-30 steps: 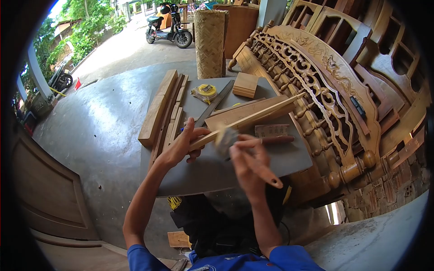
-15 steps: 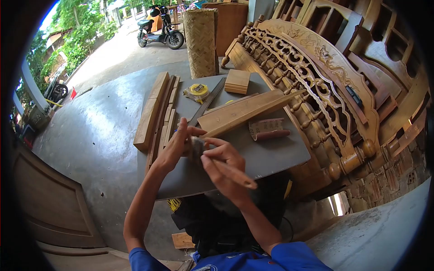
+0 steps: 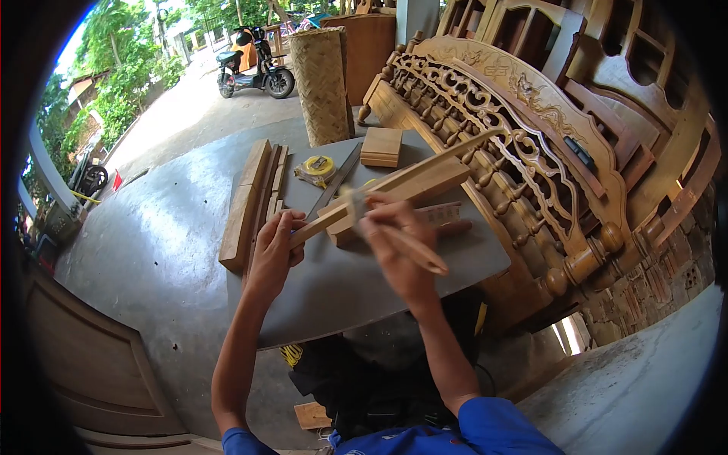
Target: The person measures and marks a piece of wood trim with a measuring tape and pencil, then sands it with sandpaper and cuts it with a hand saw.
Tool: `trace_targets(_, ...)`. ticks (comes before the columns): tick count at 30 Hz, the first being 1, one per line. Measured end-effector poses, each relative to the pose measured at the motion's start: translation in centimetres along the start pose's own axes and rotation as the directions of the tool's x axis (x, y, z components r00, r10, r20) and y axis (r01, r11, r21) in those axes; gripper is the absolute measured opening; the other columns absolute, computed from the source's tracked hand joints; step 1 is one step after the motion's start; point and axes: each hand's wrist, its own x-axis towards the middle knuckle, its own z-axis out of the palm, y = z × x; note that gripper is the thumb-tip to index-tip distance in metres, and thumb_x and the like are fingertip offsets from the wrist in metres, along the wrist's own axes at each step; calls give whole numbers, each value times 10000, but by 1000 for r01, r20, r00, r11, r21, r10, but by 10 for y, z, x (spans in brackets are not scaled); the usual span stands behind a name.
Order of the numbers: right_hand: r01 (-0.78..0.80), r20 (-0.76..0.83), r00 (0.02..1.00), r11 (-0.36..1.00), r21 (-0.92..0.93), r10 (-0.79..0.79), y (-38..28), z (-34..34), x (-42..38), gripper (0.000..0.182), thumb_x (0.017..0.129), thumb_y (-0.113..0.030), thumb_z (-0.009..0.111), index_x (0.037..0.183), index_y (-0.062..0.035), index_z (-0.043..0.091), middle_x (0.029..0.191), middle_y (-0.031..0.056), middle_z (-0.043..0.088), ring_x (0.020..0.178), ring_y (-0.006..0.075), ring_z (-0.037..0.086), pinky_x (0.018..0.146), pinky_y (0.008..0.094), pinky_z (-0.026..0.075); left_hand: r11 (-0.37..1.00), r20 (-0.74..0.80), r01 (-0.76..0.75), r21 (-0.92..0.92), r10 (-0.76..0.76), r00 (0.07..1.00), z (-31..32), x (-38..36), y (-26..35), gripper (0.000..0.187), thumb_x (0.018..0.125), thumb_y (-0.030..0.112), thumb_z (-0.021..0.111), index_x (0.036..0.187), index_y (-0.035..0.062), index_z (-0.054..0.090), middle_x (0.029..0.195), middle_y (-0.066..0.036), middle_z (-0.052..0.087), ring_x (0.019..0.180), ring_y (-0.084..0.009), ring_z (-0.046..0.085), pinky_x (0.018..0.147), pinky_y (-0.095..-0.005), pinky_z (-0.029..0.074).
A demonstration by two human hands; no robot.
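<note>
My left hand (image 3: 273,243) is closed around the near end of a long, thin wooden strip (image 3: 432,163), which slants up to the right above the table (image 3: 303,311). In my right hand (image 3: 402,250) is a flat paintbrush (image 3: 418,254), gripped with its wooden handle pointing down to the right. The brush head lies against the strip and is blurred by motion. A thick wooden block (image 3: 440,182) rests on the table beneath the strip. Partly hidden behind my right hand lies a curled piece of sandpaper (image 3: 444,214) with a reddish-brown roll (image 3: 456,227) beside it.
On the table are a yellow tape measure (image 3: 316,170), a metal ruler (image 3: 343,176), small square wood blocks (image 3: 381,145) and several long wood pieces (image 3: 246,201). Carved wooden furniture (image 3: 523,136) leans close on the right. A rolled woven mat (image 3: 320,91) stands behind the table.
The strip has swung up and right, now seen lengthwise over the block. My right hand and paintbrush have moved right along it; my left hand has shifted slightly left and down.
</note>
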Motion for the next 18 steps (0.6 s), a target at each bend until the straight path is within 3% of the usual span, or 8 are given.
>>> trace_targets(1, -149, 134, 982, 978, 144, 130, -8, 10, -2, 95, 779, -30, 620, 859, 1, 580, 960, 127, 634, 866, 194, 620, 773, 307, 482, 997, -14, -37, 66, 38, 999, 4, -3, 4, 253, 975, 245, 381, 1039, 39, 512, 635, 29, 427, 503, -31, 351, 438, -181, 283)
trace_targets(3, -184, 275, 952, 970, 162, 135, 4, 26, 2, 115, 786, -74, 627, 867, -1, 589, 974, 113, 625, 817, 152, 609, 725, 273, 493, 986, -4, -74, 147, 75, 997, 3, -4, 4, 240, 961, 149, 386, 1170, 60, 466, 705, 25, 462, 542, -23, 379, 450, -170, 303)
trace_targets(4, -203, 347, 928, 964, 170, 135, 11, 30, 6, 129, 790, -95, 631, 871, -3, 594, 981, 106, 620, 792, 132, 604, 701, 256, 499, 981, -13, -52, 186, 56, 998, 2, -3, 6, 239, 955, 141, 395, 1165, 56, 471, 725, 18, 480, 550, -26, 386, 459, -174, 314)
trace_targets(7, -451, 396, 809, 891, -53, 433, 22, 5, 45, 157, 779, -135, 644, 868, -13, 602, 916, 82, 632, 744, 126, 593, 663, 258, 496, 939, -1, -37, 342, 40, 999, -5, -3, 9, 236, 939, 128, 418, 1146, 42, 491, 785, -2, 530, 577, -38, 415, 492, -187, 348)
trace_targets(11, -261, 125, 929, 857, -444, 347, 39, -35, 87, 170, 723, -136, 647, 826, -5, 615, 726, 85, 639, 664, 152, 608, 615, 290, 491, 837, 102, -115, 535, 71, 992, -6, -4, 4, 223, 929, 151, 457, 1099, 36, 546, 825, -14, 573, 623, -40, 453, 543, -191, 382)
trace_targets(15, -139, 101, 965, 796, -589, 242, 32, -27, 88, 142, 706, -133, 646, 796, -26, 621, 696, 91, 632, 681, 184, 632, 609, 289, 483, 759, 197, -209, 617, 109, 974, 0, -5, 3, 224, 911, 133, 486, 1077, -1, 554, 838, -50, 602, 658, -91, 511, 620, -237, 431)
trace_targets(17, -204, 312, 906, 940, -274, 287, 20, -7, 68, 154, 704, -137, 652, 793, -18, 613, 719, 93, 634, 699, 185, 628, 635, 284, 484, 727, 244, -288, 624, 169, 955, -1, 0, -6, 231, 905, 142, 502, 1067, -11, 564, 831, -72, 616, 688, -99, 534, 644, -248, 438)
trace_targets(18, -159, 399, 887, 965, -209, 233, 17, 7, 59, 162, 705, -146, 657, 796, -19, 615, 737, 88, 638, 714, 171, 622, 654, 284, 483, 708, 272, -325, 627, 192, 943, -2, 2, -9, 235, 901, 146, 510, 1062, -16, 569, 827, -83, 622, 703, -103, 545, 656, -254, 442)
